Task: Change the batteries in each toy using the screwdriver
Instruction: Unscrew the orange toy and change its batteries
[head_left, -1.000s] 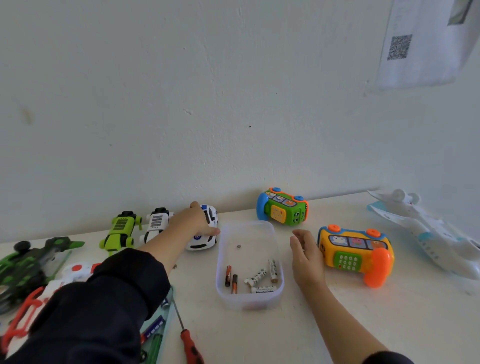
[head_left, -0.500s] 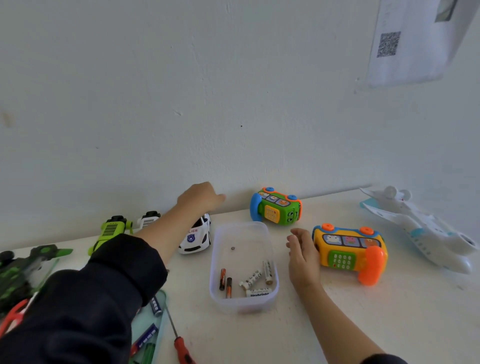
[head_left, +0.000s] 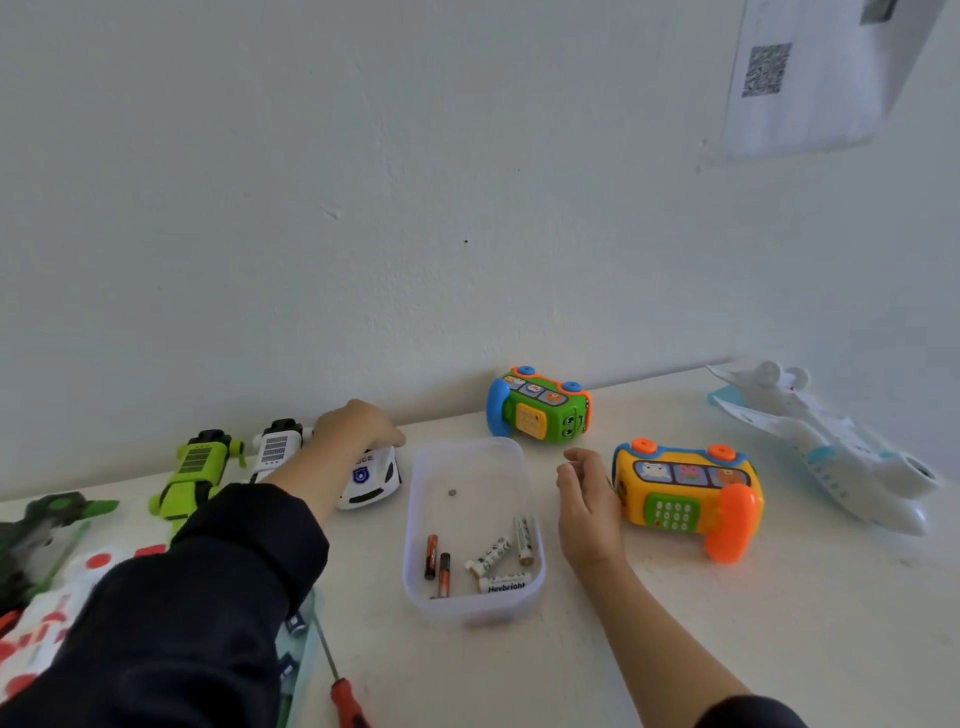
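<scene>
A white police car (head_left: 371, 478) stands left of a clear plastic bin (head_left: 470, 454) that holds several loose batteries (head_left: 493, 561) and one small round piece (head_left: 452, 492). My left hand (head_left: 358, 428) hovers over the car's rear with loosely curled fingers and holds nothing. My right hand (head_left: 589, 506) rests relaxed on the table between the bin and a yellow toy phone (head_left: 685, 493), close to the phone's left end. The red-handled screwdriver (head_left: 343, 699) lies at the bottom edge, untouched.
A green toy phone (head_left: 540, 415) sits by the wall and a white toy plane (head_left: 831, 457) at the right. A lime car (head_left: 195, 467), a white barcode car (head_left: 278, 447), a dark green toy (head_left: 41, 525) and a red-white toy (head_left: 41, 613) crowd the left. A teal battery pack (head_left: 298, 639) lies under my sleeve.
My left hand let go of the police car, rose toward the wall, then drew back over the car's rear. The car stays where it was set. My right hand barely moved.
</scene>
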